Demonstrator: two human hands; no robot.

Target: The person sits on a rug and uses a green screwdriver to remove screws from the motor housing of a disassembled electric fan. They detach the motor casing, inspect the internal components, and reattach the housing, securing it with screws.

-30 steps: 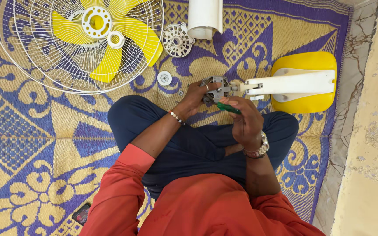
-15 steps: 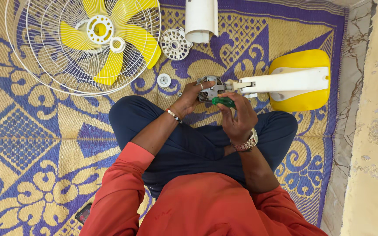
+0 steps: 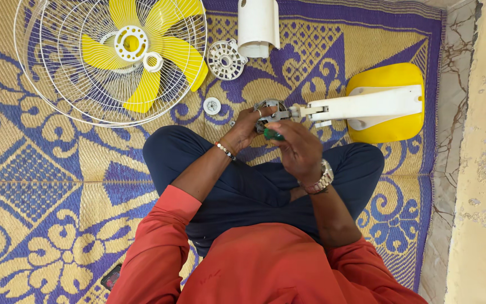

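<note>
Fan motor (image 3: 271, 110) in both hands, over purple-yellow woven mat (image 3: 40, 186), nr plaster wall (image 3: 485, 169).

Wire fan guard (image 3: 57, 84), yellow blades (image 3: 142, 53), patterned mat (image 3: 29, 186)

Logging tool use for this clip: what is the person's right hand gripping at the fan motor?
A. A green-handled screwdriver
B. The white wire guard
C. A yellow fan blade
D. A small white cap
A: the right hand is closed around a green-handled screwdriver at the fan motor, which the left hand steadies.
</note>
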